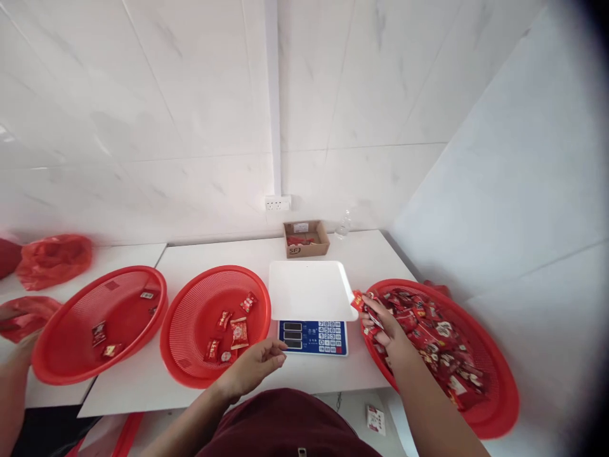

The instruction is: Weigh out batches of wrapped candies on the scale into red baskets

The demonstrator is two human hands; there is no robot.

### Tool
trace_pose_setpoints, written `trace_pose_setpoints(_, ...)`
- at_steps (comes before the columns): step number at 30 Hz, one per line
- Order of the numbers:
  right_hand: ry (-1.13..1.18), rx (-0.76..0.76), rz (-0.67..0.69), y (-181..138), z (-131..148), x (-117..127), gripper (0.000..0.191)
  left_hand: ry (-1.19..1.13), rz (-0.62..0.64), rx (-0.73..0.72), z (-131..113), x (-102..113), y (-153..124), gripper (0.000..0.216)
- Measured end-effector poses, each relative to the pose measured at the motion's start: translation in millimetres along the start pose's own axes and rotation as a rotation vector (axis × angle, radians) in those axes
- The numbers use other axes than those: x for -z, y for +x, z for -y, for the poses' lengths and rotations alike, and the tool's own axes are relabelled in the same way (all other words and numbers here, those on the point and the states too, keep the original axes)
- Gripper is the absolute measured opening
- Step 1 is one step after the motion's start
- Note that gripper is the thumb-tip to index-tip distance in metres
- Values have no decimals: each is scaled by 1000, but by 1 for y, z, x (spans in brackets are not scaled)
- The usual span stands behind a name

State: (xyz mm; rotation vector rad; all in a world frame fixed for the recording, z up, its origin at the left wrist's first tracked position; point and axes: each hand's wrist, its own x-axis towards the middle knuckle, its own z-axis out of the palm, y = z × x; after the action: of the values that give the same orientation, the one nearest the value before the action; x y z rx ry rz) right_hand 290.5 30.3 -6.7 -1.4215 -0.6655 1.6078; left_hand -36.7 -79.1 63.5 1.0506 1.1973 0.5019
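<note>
My right hand point(387, 330) is closed around several small red-wrapped candies point(358, 299) at the left rim of the right basket. That red plastic basket point(509, 406) is heaped with wrapped candies point(438, 336). Just left of the hand is the bare white pan of a digital scale point(307, 289), whose blue keypad panel point(314, 336) faces me. My left hand point(254, 369) hovers between the scale and the middle basket point(190, 317), fingers loosely bent and apart, with nothing visible in them. A few wrapped candies point(239, 332) lie in the middle basket.
Another red basket point(52, 343) with a few candies stands at the left. Beside it, another person's hands point(19, 336) touch a red plastic bag point(35, 311); another bag point(57, 257) lies behind. A cardboard box point(307, 240) and clear bottle point(343, 225) stand by the wall.
</note>
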Motion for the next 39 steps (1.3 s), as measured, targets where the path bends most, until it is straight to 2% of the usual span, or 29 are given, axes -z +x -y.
trace_pose_setpoints(4,92,-16,58,27,0,-63,42,-37,-54,-13,3,15,-9,58)
trace_pose_setpoints(8,-12,66,73,44,-15,-97,43,-58,-106,-14,18,30,-16,59)
trace_pose_setpoints(13,-110,84,44,56,-26,-100,44,-93,-151,-22,33,43,-19,56)
trace_pose_setpoints(18,-287,187,-31,60,-27,-97,40,-132,-149,-42,37,48,-19,57)
trace_pose_setpoints(22,-549,309,-63,60,-23,-116,34,-90,-149,-48,37,49,-18,52)
trace_pose_setpoints(26,-822,389,-3,63,-20,-144,31,-76,-138,-61,36,50,-16,51)
trace_pose_setpoints(29,-951,361,69,63,-20,-151,27,-107,-137,-67,38,51,-16,51)
trace_pose_setpoints(31,-985,338,110,63,-20,-150,26,-123,-152,-62,42,53,-17,53)
trace_pose_setpoints(34,-983,356,100,66,-17,-156,28,-127,-179,-48,46,57,-22,55)
trace_pose_setpoints(36,-985,396,101,69,-14,-170,28,-134,-187,-41,47,59,-26,54)
trace_pose_setpoints(39,-1060,442,191,75,-13,-197,29,-162,-191,-36,48,63,-31,54)
